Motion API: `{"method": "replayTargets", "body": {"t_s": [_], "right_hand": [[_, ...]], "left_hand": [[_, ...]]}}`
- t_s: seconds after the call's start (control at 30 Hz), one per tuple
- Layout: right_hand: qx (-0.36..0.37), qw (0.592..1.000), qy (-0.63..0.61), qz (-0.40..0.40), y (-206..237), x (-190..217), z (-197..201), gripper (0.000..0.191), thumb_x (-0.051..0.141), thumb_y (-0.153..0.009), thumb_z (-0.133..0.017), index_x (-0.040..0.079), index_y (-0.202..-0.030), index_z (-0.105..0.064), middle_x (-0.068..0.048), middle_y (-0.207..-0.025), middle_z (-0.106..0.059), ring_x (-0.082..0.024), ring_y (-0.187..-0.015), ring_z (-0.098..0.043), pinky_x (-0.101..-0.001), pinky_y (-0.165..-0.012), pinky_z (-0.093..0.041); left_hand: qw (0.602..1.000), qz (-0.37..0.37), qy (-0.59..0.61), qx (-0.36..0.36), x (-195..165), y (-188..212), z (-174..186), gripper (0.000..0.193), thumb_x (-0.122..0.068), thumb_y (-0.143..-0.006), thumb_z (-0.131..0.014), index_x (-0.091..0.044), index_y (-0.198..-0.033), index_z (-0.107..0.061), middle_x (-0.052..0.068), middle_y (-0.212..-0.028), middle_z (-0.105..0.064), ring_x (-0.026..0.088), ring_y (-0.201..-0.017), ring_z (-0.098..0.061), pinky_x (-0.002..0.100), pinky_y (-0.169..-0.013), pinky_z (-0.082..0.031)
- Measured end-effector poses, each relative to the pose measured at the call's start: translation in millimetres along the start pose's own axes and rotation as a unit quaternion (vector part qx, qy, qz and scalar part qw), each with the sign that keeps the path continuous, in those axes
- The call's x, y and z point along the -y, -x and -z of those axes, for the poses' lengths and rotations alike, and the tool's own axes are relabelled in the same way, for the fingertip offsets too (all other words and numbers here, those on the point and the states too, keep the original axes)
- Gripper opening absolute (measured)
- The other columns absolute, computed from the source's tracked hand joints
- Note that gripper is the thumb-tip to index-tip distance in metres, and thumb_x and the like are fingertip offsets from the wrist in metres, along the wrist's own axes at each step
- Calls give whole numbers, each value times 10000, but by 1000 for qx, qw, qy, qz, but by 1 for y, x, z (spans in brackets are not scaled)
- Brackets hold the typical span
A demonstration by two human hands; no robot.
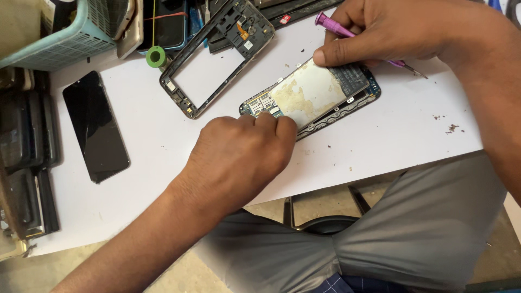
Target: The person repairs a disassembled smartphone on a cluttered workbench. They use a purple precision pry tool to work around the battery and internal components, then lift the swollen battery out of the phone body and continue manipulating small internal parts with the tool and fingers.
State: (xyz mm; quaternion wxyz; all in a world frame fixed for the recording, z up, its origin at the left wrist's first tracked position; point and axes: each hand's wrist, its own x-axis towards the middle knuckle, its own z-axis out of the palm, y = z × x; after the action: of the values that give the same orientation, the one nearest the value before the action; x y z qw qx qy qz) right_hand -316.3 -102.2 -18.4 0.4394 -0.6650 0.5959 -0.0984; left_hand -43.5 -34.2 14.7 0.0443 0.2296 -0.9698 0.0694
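Opened phone [310, 97] lies tilted near the middle of the white worktop [163, 163], toward its far edge. Back cover off; pale stained metal plate exposed, circuit board showing at the left end, dark frame along the lower edge.

Left hand [239, 157]: fingers curled together, tips pressed down on the phone's left end at the circuit board. Whether anything is pinched under the fingertips cannot be told; the knuckles hide it.

Right hand [391, 32]: thumb tip pressed flat on the plate's upper right corner. Remaining fingers folded around a purple-handled screwdriver [347, 30], held across the palm; its metal tip sticks out to the right of the hand, just above the worktop, apart from the phone.

Surroundings: empty phone frame [217, 54] lies just left of the opened phone, not touching it. Black screen panel [95, 126] lies flat near the left edge. Small green roll [156, 56] beside the frame's far left corner. Teal basket [65, 38] at the far left corner. Stacked dark phones [27, 163] off the left edge. Dark crumbs [450, 128] near the right edge.
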Motion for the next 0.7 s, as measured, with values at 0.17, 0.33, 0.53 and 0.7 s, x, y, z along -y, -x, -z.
{"method": "replayTargets", "body": {"t_s": [0.17, 0.33, 0.53, 0.7], "right_hand": [[-15, 1000, 20, -19, 2, 2, 0, 388, 437, -862, -743, 71, -981, -789, -69, -639, -665, -157, -512, -555, -325, -449, -401], [-21, 999, 35, -23, 3, 6, -2, 403, 432, -900, -757, 54, -1034, -789, -93, -674, -678, -170, -539, -574, -324, -464, -413], [-28, 998, 45, -34, 6, 9, -3, 416, 450, -903, -758, 65, -1059, -792, -85, -682, -675, -166, -551, -573, -324, -472, -410], [-27, 998, 44, -35, 6, 9, -2, 428, 455, -905, -758, 56, -1058, -790, -101, -674, -664, -177, -545, -565, -329, -467, -401]], "left_hand": [[1000, 14, -13, 13, -7, -7, 4, 92, -43, -755, -671, -69, -723, -589, 70, -628, -647, 201, -563, -690, 342, -430, -530], [998, 41, -12, 46, -15, -12, 6, 73, -42, -739, -680, -51, -710, -614, 95, -637, -669, 211, -534, -687, 344, -421, -540], [997, 62, -9, 49, -19, -15, 6, 60, -49, -744, -687, -47, -717, -633, 111, -657, -682, 224, -537, -700, 345, -421, -541], [997, 63, -15, 48, -19, -14, 3, 58, -49, -755, -688, -49, -723, -639, 108, -662, -681, 217, -541, -700, 344, -426, -541]]}}
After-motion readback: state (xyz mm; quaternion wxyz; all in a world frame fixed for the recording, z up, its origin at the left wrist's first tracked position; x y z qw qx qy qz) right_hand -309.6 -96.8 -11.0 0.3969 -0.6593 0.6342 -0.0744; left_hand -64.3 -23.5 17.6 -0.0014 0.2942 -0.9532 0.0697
